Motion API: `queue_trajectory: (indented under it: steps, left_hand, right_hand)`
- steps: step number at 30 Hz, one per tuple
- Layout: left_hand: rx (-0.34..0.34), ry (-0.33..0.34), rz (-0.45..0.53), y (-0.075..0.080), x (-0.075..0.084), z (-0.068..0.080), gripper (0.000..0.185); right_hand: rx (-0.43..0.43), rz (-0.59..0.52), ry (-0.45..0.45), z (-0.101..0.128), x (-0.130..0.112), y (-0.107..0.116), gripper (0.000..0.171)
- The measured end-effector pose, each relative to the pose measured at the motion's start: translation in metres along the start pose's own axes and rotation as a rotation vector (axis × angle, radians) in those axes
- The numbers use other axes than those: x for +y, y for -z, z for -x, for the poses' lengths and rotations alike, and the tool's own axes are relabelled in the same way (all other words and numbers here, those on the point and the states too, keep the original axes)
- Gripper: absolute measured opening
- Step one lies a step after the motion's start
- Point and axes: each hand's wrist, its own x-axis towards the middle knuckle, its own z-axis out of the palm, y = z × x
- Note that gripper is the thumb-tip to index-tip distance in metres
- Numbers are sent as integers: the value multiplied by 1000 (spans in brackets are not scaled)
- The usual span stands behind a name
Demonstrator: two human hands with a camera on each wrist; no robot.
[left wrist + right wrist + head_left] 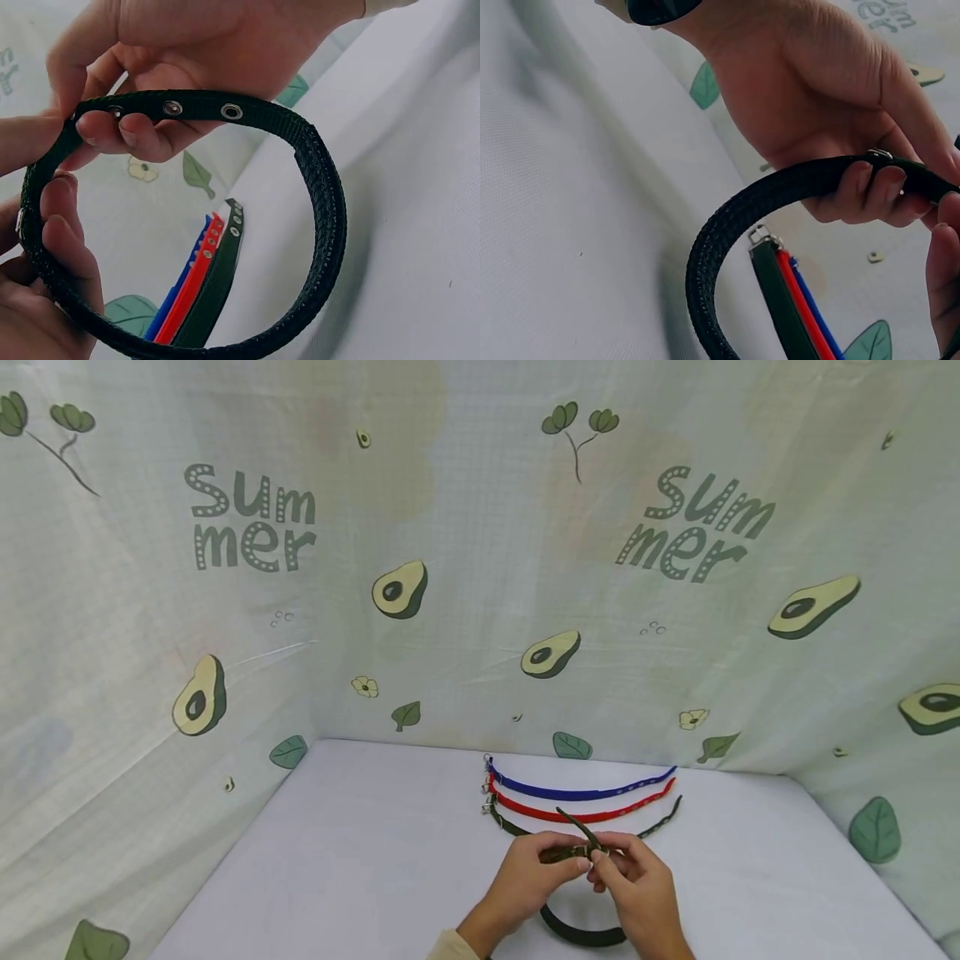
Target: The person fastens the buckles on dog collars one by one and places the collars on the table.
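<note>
Both hands meet over the near middle of the white table [360, 860], working on a dark green woven collar [581, 933] that is bent into a loop. The left hand [525, 881] pinches the strap near its buckle end, thumb on top and fingers curled beneath. The right hand [637, 885] pinches the eyelet end of the same collar, fingers curled round the strap, with the free tip [573, 822] sticking up and away toward the far side. The loop hangs down toward the person, and its lower curve shows just above the tabletop between the wrists. In the left wrist view the strap's metal eyelets [231, 112] lie in a row along the top of the loop. Just beyond the hands three more collars lie flat, side by side and slightly curved: a blue collar [585, 792] farthest, a red collar [585, 814] in the middle, and a dark green flat collar [663, 820] nearest, partly hidden by the hands. An avocado-print cloth [480, 568] reading "Summer" backs the table.
</note>
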Motion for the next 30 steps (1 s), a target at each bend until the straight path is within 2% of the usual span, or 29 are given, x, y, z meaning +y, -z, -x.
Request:
queue_trajectory:
  steps: [9, 15, 21, 30]
  left_hand:
    - [83, 39, -36, -4, 0, 1, 23]
    - [118, 12, -37, -8, 1, 2, 23]
    - [123, 1, -30, -9, 2, 5, 22]
    - [124, -82, -40, -8, 5, 5, 21]
  right_hand:
    - [36, -40, 84, 0, 2, 2, 30]
    - [55, 104, 226, -2, 5, 6, 41]
    - [76, 223, 347, -7, 7, 11, 48]
    - [11, 225, 494, -9, 1, 17, 61]
